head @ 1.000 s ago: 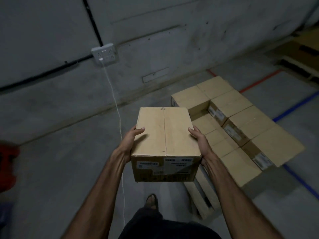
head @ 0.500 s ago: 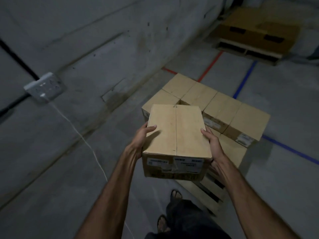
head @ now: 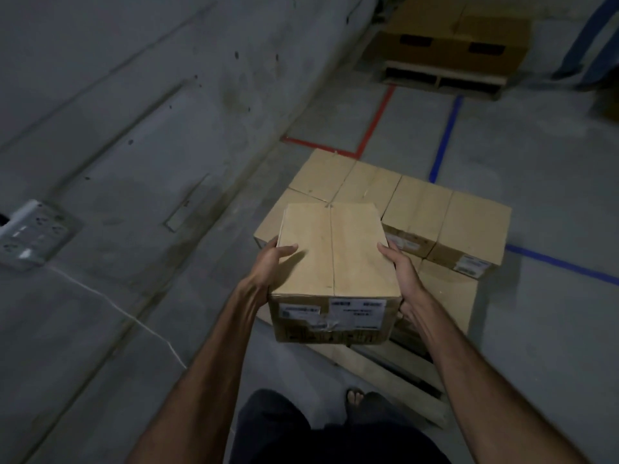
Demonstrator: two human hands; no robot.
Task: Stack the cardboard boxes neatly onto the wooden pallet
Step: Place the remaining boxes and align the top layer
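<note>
I hold a closed cardboard box (head: pixel 331 252) with white labels on its near face, in the air in front of me. My left hand (head: pixel 273 262) grips its left side and my right hand (head: pixel 400 269) its right side, thumbs on top. Behind and below it stands the wooden pallet (head: pixel 385 366), whose near slats show bare. Several stacked cardboard boxes (head: pixel 445 222) sit on the pallet in two layers, the upper row at the far side. The held box hides part of the stack.
A grey concrete wall rises on the left with a white socket box (head: pixel 31 234) and a thin white cable (head: pixel 117 306) running down to the floor. Red tape (head: pixel 375 125) and blue tape (head: pixel 445 135) mark the floor. Another pallet with large boxes (head: pixel 452 51) stands far back.
The view has swung right and closer to the pallet, so the stack now lies straight ahead behind the held box. Both hands keep the same grip on the box.
</note>
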